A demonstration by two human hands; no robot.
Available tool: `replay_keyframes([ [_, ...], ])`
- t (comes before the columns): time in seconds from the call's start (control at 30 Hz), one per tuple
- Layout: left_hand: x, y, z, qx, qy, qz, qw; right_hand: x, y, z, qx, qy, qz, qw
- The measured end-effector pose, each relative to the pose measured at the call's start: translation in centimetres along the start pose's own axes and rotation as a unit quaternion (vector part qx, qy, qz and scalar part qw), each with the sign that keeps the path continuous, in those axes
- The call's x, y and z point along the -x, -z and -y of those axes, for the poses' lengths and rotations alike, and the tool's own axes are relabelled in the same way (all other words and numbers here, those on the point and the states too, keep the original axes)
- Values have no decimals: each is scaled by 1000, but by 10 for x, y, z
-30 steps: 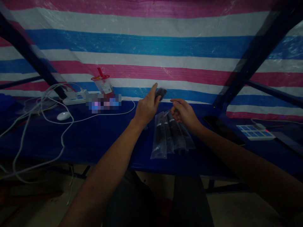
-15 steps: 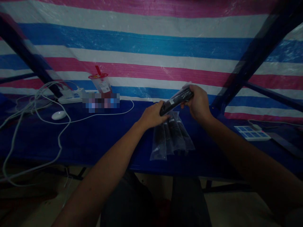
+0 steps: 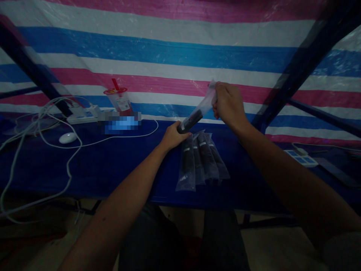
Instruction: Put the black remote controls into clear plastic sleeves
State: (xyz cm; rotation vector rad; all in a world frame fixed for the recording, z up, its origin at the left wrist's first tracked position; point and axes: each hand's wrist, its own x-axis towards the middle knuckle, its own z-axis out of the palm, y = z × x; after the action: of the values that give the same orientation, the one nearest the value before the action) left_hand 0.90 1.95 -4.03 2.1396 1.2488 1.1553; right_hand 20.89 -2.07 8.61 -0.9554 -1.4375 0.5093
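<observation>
My left hand (image 3: 175, 136) is closed round the lower end of a dark rod-shaped item (image 3: 191, 121) with a small white label; its exact kind cannot be made out. A clear plastic bag (image 3: 207, 101) covers the item's upper part and stretches up to the right. My right hand (image 3: 229, 104) pinches the bag's upper end, drawn out beyond the item. Below, several bagged dark items (image 3: 209, 160) lie fanned side by side on the blue table (image 3: 126, 165), each in its own clear sleeve with a white label.
At the left are a white mouse (image 3: 68, 138), looped white cables (image 3: 42, 113) and a power strip (image 3: 83, 118). A cup with a red straw (image 3: 120, 99) stands behind a blurred-out object. Another power strip (image 3: 301, 158) lies right. Striped sheeting (image 3: 180, 56) hangs behind.
My right hand has moved up and slightly left, and the bag now extends past the item. My left hand has shifted slightly left with the item, which tilts more steeply.
</observation>
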Motion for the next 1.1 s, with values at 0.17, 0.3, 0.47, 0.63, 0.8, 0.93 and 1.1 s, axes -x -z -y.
replay_keyframes([
  [0.17, 0, 12, 3, -98, -5, 1, 995, 7, 31, -29, -99, -66, -114, 986],
  [0.3, 4, 15, -8, -187, -16, 26, 982, 38, 40, -63, -197, -145, -87, 966],
  [0.47, 7, 11, -22, -271, -48, 62, 959, 73, 25, -85, -257, -230, 12, 939],
  [0.63, 4, 24, -15, -281, -10, 27, 959, 66, 34, -86, -291, -286, -84, 909],
  [0.8, 3, 38, -20, -256, 35, -91, 962, 57, 50, -92, -305, -319, -144, 885],
  [0.93, 6, 31, -38, -256, -54, -47, 964, 65, 40, -90, -333, -330, -62, 881],
  [1.1, 10, 13, -47, -256, -117, 54, 958, 79, 19, -76, -400, -344, 9, 849],
])
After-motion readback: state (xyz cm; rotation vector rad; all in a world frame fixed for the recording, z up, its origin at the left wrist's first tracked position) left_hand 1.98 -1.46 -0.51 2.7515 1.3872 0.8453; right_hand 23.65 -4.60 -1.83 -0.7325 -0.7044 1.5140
